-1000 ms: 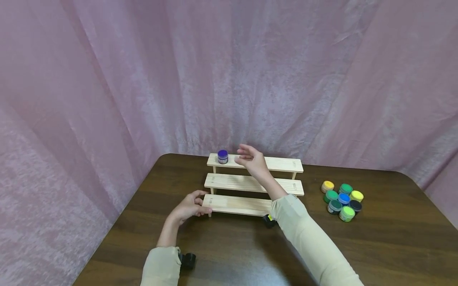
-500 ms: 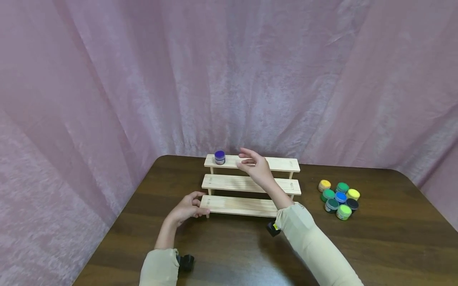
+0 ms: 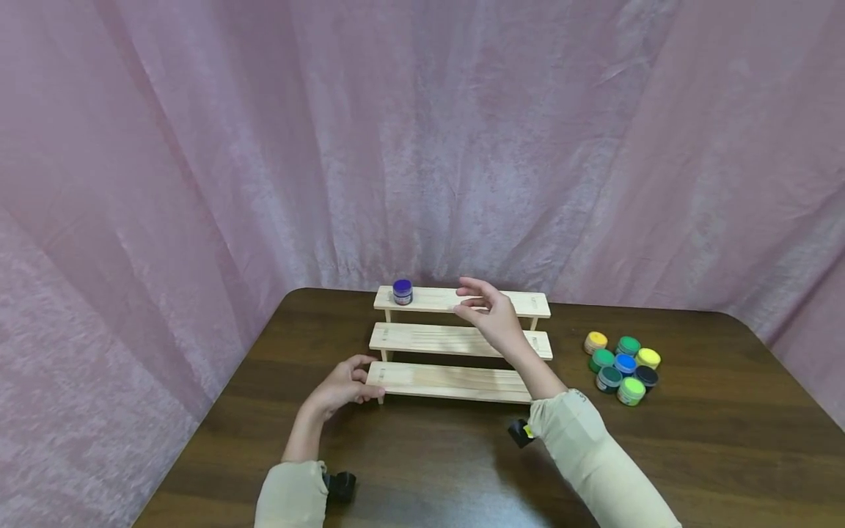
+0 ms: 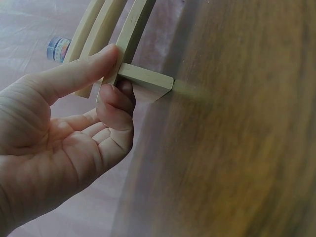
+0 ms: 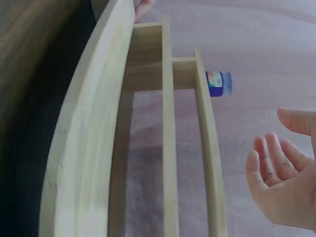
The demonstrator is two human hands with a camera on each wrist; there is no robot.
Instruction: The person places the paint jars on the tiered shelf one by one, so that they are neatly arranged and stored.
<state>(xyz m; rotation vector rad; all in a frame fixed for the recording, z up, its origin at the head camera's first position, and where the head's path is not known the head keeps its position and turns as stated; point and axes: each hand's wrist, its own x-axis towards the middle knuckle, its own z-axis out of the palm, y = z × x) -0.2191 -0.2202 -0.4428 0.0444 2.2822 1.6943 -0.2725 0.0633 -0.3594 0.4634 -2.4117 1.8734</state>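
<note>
A three-step wooden display rack [image 3: 449, 378] stands on the table. On the left part of its top step sits a small paint jar [image 3: 403, 292] with a purple lid. My left hand [image 3: 343, 385] pinches the left end of the lowest step; in the left wrist view the thumb lies on the board [image 4: 131, 39] with curled fingers under it, beside a short leg [image 4: 148, 78]. My right hand [image 3: 491, 314] is in the air over the upper steps, to the right of the jar, fingers loosely bent and holding nothing. The right wrist view shows its palm [image 5: 286, 197] bare.
Several paint jars stand clustered right of the rack, among them a blue-lidded jar [image 3: 625, 364], a yellow-lidded one [image 3: 649, 358] and a light green one [image 3: 631, 391]. A pink curtain [image 3: 422, 147] hangs behind the brown table [image 3: 422, 455].
My right hand has drawn away from the purple-lidded jar, toward the right and nearer me. The left hand keeps its hold on the lowest step. The head view has shifted slightly.
</note>
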